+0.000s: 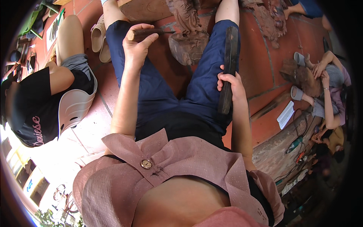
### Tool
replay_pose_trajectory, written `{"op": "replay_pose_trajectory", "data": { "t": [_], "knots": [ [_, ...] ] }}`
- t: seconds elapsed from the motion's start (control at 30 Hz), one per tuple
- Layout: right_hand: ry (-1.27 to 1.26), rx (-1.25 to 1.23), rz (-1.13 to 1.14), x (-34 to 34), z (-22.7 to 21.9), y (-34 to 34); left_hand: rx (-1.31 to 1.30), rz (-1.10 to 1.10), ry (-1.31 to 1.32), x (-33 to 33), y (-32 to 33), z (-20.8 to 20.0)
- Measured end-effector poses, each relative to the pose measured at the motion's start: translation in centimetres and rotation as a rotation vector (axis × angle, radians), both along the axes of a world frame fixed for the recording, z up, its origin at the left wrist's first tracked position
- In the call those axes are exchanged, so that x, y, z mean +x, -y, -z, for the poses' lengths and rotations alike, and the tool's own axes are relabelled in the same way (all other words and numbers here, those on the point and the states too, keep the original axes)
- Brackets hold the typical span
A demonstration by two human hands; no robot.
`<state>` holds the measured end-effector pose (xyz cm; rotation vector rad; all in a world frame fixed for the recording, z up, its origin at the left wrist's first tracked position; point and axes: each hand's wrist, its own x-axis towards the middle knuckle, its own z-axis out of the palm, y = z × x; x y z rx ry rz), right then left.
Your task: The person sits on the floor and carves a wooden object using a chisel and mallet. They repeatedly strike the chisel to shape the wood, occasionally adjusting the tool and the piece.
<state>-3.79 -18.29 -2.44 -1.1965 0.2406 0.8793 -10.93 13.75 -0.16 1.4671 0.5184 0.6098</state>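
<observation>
A wood chisel (141,34) with a worn wooden handle is gripped in my left hand (135,51), over my left thigh. Its thin dark blade points right, toward a carved wooden figure (183,19) that stands between my knees on a rough block base (189,47). The blade tip appears close to the figure; whether it touches I cannot tell. My right hand (232,85) is wrapped round a long dark wooden club (229,56) above my right thigh, its thick end pointing away from me.
Another carved wooden piece (270,19) lies at the far right on red floor tiles (257,68). Beige clogs (99,38) sit at the left, beside a seated person on a white plastic chair (77,104). More people work at the right near a log (280,151) and a white paper (285,114).
</observation>
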Motion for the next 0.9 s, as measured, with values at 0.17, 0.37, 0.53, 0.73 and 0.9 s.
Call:
{"op": "replay_pose_trajectory", "data": {
  "t": [0.17, 0.37, 0.53, 0.73, 0.9],
  "knots": [
    [-0.009, -0.034, -0.019, 0.0, -0.6, -0.2, 0.006, 0.071, -0.080, -0.5, 0.0, 1.1],
    [0.004, -0.042, -0.036, 0.0, -0.5, -0.2, 0.104, 0.070, -0.081, -0.8, -0.4, 2.1],
    [0.006, -0.049, -0.032, 0.0, -0.6, -0.2, 0.206, 0.058, -0.094, -0.9, 0.0, 2.1],
    [0.004, -0.057, -0.033, 0.0, -0.9, -0.4, 0.240, 0.068, -0.084, -0.8, 1.2, 2.7],
    [0.001, -0.059, -0.023, -0.1, -1.1, -0.5, 0.349, 0.117, -0.083, -0.6, 2.9, 2.8]
  ]
}}
